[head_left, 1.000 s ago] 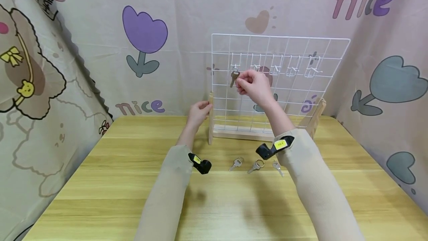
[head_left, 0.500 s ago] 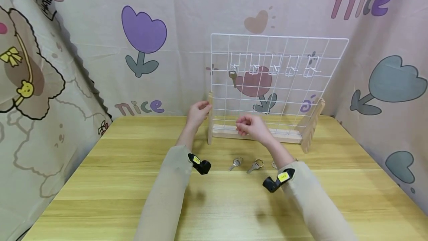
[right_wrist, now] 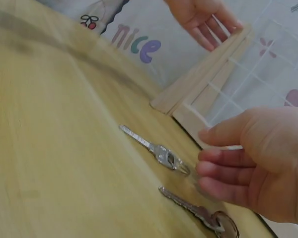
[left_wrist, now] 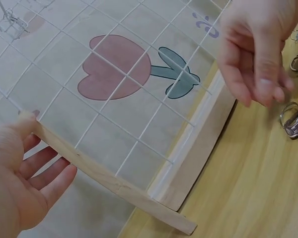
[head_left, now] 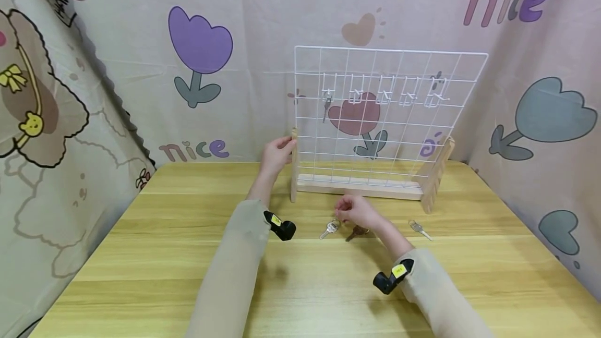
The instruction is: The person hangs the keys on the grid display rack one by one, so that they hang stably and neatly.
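Note:
At the back, a white wire grid rack (head_left: 391, 50) stands in a wooden frame. My left hand (head_left: 277, 154) pinches its left wooden post (left_wrist: 84, 162), thumb on the near side and fingers beyond. On the leftmost hook a key (head_left: 327, 102) hangs by its ring. My right hand (head_left: 358, 211) is low over the table with relaxed fingers and nothing between them. Its fingertips are close to the ring of a silver key (right_wrist: 164, 156). A second key (right_wrist: 198, 212) with a ring lies beside that one, partly shaded by the hand in the head view.
Farther right on the table lies another silver key (head_left: 421, 229) with a ring. Several white hooks (head_left: 356, 96) line the grid to the right of the hung key. Wood-grain table (head_left: 164, 260) extends in front, and a printed curtain (head_left: 263, 9) hangs behind the rack.
My right hand has let go of the hung key and come down from the hook to the keys on the table. That key has swung on its hook. My left hand stays at the post.

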Tool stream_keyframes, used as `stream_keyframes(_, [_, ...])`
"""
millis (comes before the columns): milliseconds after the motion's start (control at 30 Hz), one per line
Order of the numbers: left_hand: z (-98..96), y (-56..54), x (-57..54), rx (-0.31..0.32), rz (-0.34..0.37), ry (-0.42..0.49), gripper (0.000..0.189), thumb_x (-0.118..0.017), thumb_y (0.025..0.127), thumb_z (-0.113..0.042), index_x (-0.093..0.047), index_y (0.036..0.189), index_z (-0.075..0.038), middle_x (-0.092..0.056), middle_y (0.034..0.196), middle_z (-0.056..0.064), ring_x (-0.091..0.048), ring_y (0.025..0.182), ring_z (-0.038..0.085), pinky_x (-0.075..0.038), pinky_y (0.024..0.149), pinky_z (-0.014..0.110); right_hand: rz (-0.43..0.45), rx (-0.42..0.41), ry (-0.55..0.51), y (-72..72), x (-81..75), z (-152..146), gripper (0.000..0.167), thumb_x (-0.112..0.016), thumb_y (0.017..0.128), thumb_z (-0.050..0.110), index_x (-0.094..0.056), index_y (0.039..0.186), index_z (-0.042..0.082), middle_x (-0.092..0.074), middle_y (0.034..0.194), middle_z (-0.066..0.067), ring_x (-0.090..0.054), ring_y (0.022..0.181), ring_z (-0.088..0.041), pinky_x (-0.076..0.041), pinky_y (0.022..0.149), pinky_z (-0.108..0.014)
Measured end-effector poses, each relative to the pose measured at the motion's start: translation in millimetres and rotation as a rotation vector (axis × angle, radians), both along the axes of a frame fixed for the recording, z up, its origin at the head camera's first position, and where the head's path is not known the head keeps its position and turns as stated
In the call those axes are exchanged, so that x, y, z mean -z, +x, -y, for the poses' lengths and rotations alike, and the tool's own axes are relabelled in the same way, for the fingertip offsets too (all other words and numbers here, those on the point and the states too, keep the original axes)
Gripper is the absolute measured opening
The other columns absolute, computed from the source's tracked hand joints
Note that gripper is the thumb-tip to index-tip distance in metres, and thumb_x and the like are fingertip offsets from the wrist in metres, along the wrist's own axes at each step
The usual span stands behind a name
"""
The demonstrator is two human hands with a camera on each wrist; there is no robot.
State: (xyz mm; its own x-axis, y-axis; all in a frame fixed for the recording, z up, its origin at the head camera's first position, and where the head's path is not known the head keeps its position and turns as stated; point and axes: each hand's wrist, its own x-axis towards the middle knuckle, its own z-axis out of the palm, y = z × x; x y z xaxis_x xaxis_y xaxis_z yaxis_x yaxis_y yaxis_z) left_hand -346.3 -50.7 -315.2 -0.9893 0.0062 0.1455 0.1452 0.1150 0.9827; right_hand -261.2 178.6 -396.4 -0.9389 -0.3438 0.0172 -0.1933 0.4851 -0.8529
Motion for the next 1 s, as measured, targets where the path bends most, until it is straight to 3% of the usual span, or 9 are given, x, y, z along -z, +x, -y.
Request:
stream_keyframes(267, [-0.7, 3.3, -0.2, -0.025, 0.019, -0.013, 0.037, -0.058, 0.093, -0.021, -0.056, 0.126, -0.003, -0.057, 0.124, 0.014, -0.055, 0.110, 0.025, -0.052, 0.083, 0.033, 0.017, -0.032, 0.143, -0.9, 9.2, -4, 0.016, -0.071, 0.079, 0.006, -0.064, 0.092, 0.001, -0.059, 0.077, -0.003, -0.048, 0.061, -0.013, -0.042, 0.053, -0.024])
stream_keyframes(567, [-0.9, 3.3, -1.2, -0.036, 0.021, -0.006, 0.037, -0.058, 0.093, -0.023, -0.057, 0.125, -0.004, -0.058, 0.122, 0.013, -0.056, 0.108, 0.026, -0.052, 0.083, 0.034, 0.005, -0.081, 0.237, 1.4, 2.6, -4, 0.011, -0.072, 0.079, 0.008, -0.063, 0.084, 0.005, -0.058, 0.073, 0.000, -0.046, 0.061, -0.012, -0.040, 0.053, -0.024])
stream_keyframes(1000, [-0.2, 2.2, -0.3, -0.031, 0.017, -0.016, 0.038, -0.058, 0.093, -0.024, -0.058, 0.124, -0.003, -0.058, 0.122, 0.013, -0.056, 0.107, 0.026, -0.052, 0.083, 0.036, 0.022, -0.116, 0.277, 0.1, 0.6, 6, 0.009, -0.069, 0.079, 0.004, -0.061, 0.082, 0.005, -0.056, 0.073, 0.001, -0.049, 0.067, -0.012, -0.041, 0.057, -0.024])
